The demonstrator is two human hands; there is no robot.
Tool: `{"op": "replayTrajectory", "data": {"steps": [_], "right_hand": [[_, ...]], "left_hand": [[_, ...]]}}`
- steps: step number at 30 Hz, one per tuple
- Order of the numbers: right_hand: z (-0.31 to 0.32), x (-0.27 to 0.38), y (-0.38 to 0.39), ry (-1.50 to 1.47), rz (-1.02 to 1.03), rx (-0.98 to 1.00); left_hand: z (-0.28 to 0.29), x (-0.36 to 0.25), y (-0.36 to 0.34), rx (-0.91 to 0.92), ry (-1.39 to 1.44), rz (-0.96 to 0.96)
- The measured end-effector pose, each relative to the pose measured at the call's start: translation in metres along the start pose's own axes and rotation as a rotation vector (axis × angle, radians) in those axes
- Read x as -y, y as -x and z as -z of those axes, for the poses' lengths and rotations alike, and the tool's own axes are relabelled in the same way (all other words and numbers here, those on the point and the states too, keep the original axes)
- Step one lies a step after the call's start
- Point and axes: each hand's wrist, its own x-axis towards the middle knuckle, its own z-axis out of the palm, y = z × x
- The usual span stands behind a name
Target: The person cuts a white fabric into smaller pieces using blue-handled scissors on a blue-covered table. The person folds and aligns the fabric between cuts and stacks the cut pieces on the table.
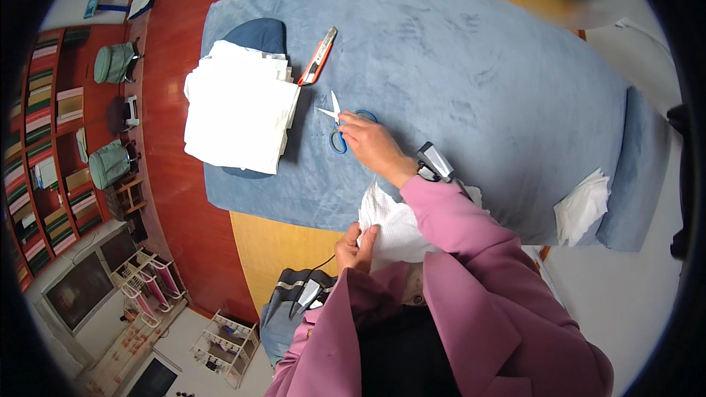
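Observation:
On the blue-grey covered surface lies a pair of scissors [337, 126] with blue handles, its blades spread and pointing away from me. My right hand [371, 143] reaches over them, with the fingers closed on the part near the pivot between the two handle loops. Close to my body, my left hand [356, 248] pinches the edge of a white textured cloth [393, 224]. That cloth hangs over the near edge of the surface, partly hidden under my right forearm. Beyond the scissors rests a red and white utility knife [319, 56], its blade end not clearly visible.
A stack of white cloths [239, 110] sits on a dark blue cushion [259, 34] at the left. Another folded white cloth [582, 206] lies at the right, beside a blue-grey bolster [638, 176]. Shelves of books [44, 117] and green chairs [112, 63] stand farther left.

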Motion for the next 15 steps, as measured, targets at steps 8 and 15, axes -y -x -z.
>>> {"op": "replayTrajectory", "data": {"steps": [8,15], "right_hand": [[0.102,0.054,0.087,-0.74,-0.52,0.424],[0.211,0.113,0.089,-0.408,-0.33,-0.109]], "left_hand": [[-0.001,-0.035,-0.023,0.066,0.136,-0.021],[-0.041,-0.077,-0.046,0.393,-0.583,-0.791]]}}
